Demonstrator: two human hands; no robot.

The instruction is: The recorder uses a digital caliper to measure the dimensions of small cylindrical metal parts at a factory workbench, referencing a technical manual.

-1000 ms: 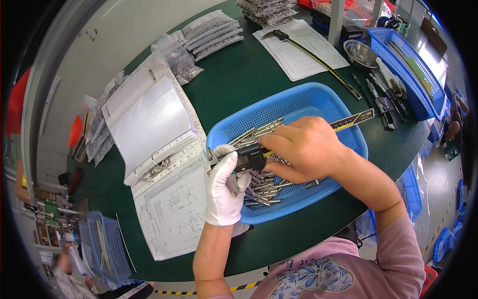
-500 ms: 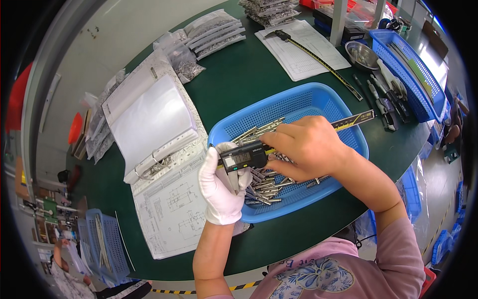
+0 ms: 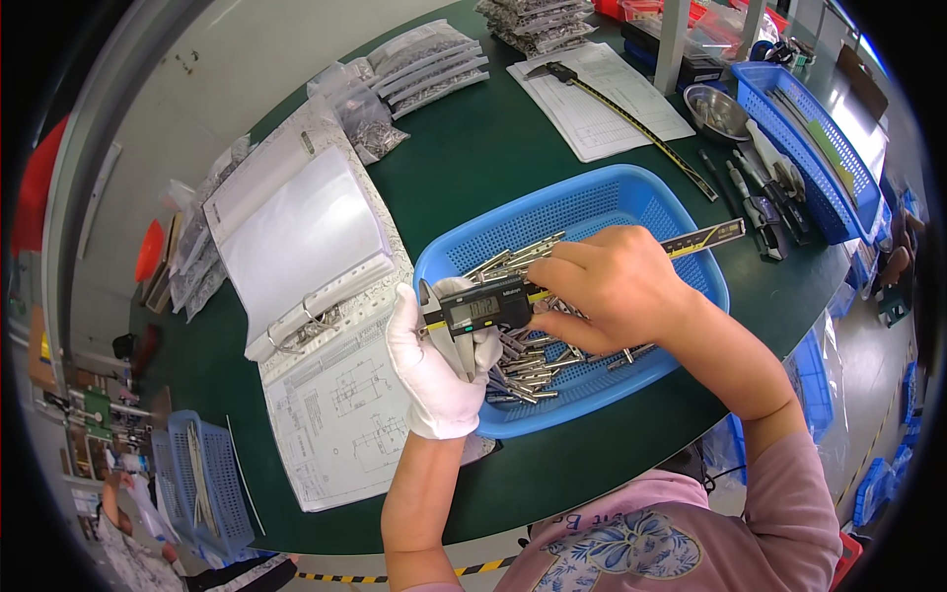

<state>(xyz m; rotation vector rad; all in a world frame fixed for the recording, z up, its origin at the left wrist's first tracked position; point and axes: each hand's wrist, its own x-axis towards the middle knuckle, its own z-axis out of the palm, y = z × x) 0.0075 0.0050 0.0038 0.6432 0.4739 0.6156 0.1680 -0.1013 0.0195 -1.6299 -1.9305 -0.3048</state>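
Note:
A digital caliper (image 3: 488, 308) with a lit display lies slantwise over the near left part of a blue perforated basket (image 3: 582, 187). My bare right hand (image 3: 617, 291) grips its slider, and the yellow-edged beam sticks out beyond the knuckles to the right. My left hand (image 3: 439, 370), in a white glove, is cupped under the caliper's jaws with its fingers curled behind them. The left thumb stands up beside the jaw end. Whatever the left fingers hold is hidden by the jaws and glove. Many slim metal pins (image 3: 528, 375) lie loose in the basket below.
To the left lies an open ring binder (image 3: 301, 257) with drawings. Behind are bags of metal parts (image 3: 424, 64) and a second caliper (image 3: 631, 123) on papers. A metal bowl (image 3: 717, 111), pen-like tools (image 3: 760, 207) and another blue basket (image 3: 804, 148) sit at the right.
The left thumb has come away from the caliper's end and moved left. The caliper has shifted slightly right and up, and its jaws show more plainly. The right hand keeps its grip.

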